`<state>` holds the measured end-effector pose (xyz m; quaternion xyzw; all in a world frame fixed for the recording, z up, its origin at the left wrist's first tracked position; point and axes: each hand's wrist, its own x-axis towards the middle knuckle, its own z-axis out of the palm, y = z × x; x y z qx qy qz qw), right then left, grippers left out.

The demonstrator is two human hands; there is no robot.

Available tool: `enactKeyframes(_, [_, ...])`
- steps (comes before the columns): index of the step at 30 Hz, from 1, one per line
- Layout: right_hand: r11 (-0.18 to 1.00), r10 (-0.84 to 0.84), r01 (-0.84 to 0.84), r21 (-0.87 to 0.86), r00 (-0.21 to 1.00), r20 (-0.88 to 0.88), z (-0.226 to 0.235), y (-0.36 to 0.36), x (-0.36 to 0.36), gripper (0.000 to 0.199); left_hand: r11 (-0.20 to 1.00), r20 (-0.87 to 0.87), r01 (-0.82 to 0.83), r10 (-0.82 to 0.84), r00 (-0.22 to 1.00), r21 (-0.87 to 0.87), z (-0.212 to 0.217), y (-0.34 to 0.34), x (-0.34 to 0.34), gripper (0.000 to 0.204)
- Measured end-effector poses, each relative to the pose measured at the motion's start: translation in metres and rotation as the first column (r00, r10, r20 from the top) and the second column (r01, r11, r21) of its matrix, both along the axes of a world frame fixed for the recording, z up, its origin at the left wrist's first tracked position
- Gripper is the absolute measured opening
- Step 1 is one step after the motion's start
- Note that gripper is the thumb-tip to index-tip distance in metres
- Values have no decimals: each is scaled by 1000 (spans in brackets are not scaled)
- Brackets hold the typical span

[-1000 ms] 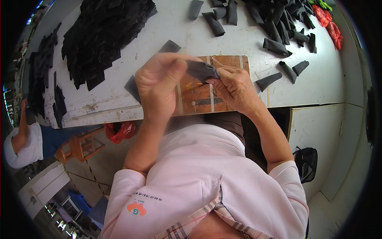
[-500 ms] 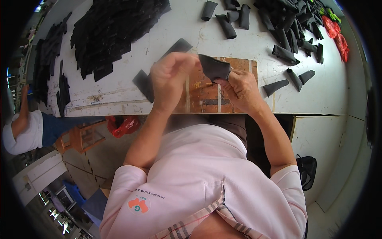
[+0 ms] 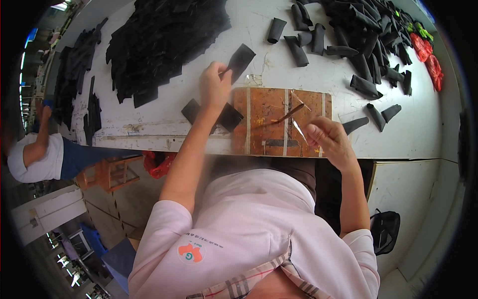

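Observation:
My left hand (image 3: 216, 84) pinches a flat black fabric piece (image 3: 241, 60) at its lower edge, over the table beyond the board. Beneath my left wrist and forearm lie more flat black pieces (image 3: 231, 118), partly covered. My right hand (image 3: 331, 142) is closed, thumb against the curled fingers, by the right edge of a brown board (image 3: 256, 107). Close to its fingertips are a thin shiny strip (image 3: 298, 130) and a slender brown strip (image 3: 290, 114); whether the hand grips either is unclear. A rolled black piece (image 3: 355, 124) lies just right of this hand.
A large heap of flat black pieces (image 3: 164, 47) covers the far left, with narrower stacks (image 3: 74, 74) beyond. Rolled black pieces (image 3: 368, 37) pile at the far right beside red plastic bags (image 3: 427, 57). Another person (image 3: 37, 154) is at the left, near a wooden stool (image 3: 112, 172).
The folded black piece has left my right hand, which is now lower and closed. My left hand has reached forward and taken hold of a flat black piece. The whole view has shifted slightly.

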<state>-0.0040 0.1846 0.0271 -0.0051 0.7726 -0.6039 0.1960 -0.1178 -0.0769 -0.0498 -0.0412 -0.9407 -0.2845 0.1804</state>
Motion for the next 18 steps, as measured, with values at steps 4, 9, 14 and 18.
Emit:
enactKeyframes(4, [958,23,15,-287,992,126,-3,-34,20,47,690,229,60,-320,920,721,65,16,46,12])
enactKeyframes(9, [565,102,273,-779,914,394,-20,-64,34,51,590,469,-25,-616,633,807,94,26,111,37])
enactKeyframes(14, [446,32,481,-755,834,551,-21,-61,40,20,555,439,-32,-620,651,831,90,49,128,40])
enactKeyframes(18, [485,-113,505,-714,846,522,-13,-51,46,16,495,382,-36,-619,686,868,86,65,129,39])
